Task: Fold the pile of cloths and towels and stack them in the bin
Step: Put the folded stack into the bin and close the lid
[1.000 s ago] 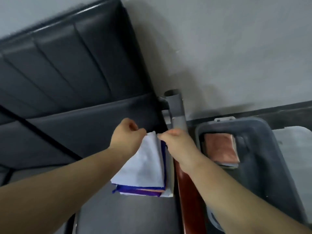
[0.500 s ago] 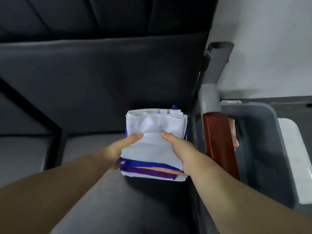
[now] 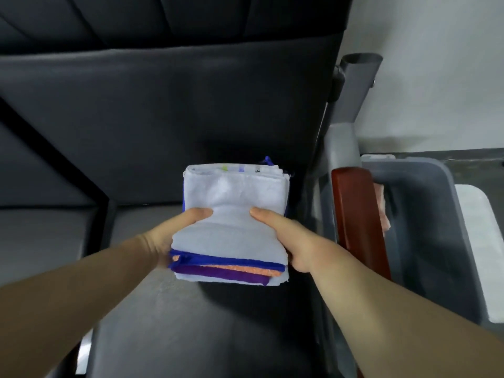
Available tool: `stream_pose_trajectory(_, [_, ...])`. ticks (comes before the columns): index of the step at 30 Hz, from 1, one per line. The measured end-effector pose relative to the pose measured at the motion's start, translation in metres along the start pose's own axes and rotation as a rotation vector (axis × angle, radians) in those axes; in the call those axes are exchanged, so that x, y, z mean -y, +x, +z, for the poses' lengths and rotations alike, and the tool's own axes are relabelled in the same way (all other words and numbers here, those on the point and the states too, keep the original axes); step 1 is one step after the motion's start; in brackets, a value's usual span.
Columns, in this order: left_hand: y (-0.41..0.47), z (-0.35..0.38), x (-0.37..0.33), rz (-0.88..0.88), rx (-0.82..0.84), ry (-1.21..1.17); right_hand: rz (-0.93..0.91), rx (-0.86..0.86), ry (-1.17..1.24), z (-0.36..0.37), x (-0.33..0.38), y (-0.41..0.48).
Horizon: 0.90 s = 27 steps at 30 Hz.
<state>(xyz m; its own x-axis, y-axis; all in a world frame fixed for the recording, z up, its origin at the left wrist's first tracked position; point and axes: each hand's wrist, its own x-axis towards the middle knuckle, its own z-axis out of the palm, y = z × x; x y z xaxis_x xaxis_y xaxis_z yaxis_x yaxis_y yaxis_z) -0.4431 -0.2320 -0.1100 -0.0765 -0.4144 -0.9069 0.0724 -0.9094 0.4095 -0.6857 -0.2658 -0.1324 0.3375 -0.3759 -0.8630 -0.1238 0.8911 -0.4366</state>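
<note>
Both the left hand (image 3: 161, 241) and the right hand (image 3: 297, 242) have a closed grip on the stack of folded cloths (image 3: 231, 214) above the seat (image 3: 177, 331), so, squeezed only at its near end, it may fan open or catch the armrest (image 3: 357, 214) before the bin (image 3: 433, 181).

Below me lies a dark grey padded seat cushion (image 3: 191, 336), with its dark upholstered backrest (image 3: 163, 118) rising behind it. To my right a glossy reddish-brown armrest (image 3: 357, 219) adjoins a grey metal post (image 3: 354, 91), with a plain off-white wall (image 3: 436, 64) beyond, softly lit.
</note>
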Motion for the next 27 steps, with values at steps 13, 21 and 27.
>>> stream_pose_trajectory(13, [-0.108,0.233,-0.141,0.269,0.054,0.087,-0.278,0.036,0.344,-0.171,0.104,-0.194])
stream_pose_trajectory(21, [-0.008,0.431,-0.087,0.018,0.083,0.028,-0.137,-0.131,0.313,-0.379,0.018,-0.178])
stream_pose_trajectory(27, [0.124,0.456,0.029,-0.216,-0.078,0.023,0.098,-0.099,0.216,-0.453,-0.089,-0.078])
